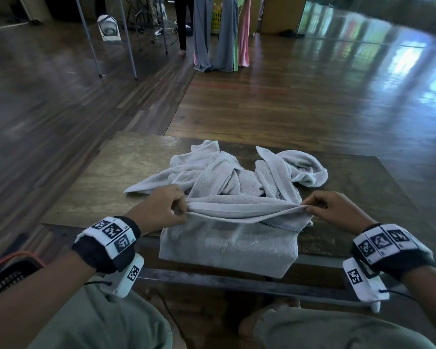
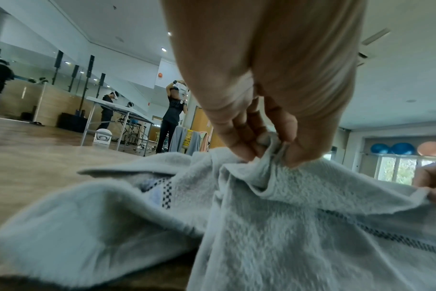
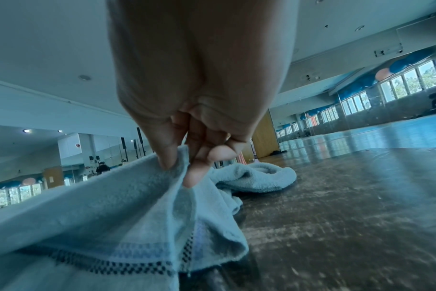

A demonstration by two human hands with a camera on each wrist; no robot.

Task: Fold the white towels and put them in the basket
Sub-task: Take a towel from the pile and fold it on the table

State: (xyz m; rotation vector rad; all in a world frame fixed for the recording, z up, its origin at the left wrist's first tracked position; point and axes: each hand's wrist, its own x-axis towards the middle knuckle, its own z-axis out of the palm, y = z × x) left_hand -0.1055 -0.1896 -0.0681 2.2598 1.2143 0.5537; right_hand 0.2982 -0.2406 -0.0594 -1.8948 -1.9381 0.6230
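Pinched at both top corners: left hand (image 1: 161,207) and right hand (image 1: 334,211) clamp the white towel (image 1: 227,245), edge stretched between grips, body hanging below over table (image 1: 106,177) edge.

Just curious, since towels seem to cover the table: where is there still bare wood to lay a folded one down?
Bare table lies left of the crumpled towel pile, out to the left edge, and right of it at. The middle and near edge are crowded: left hand and right hand pinch the held towel there.
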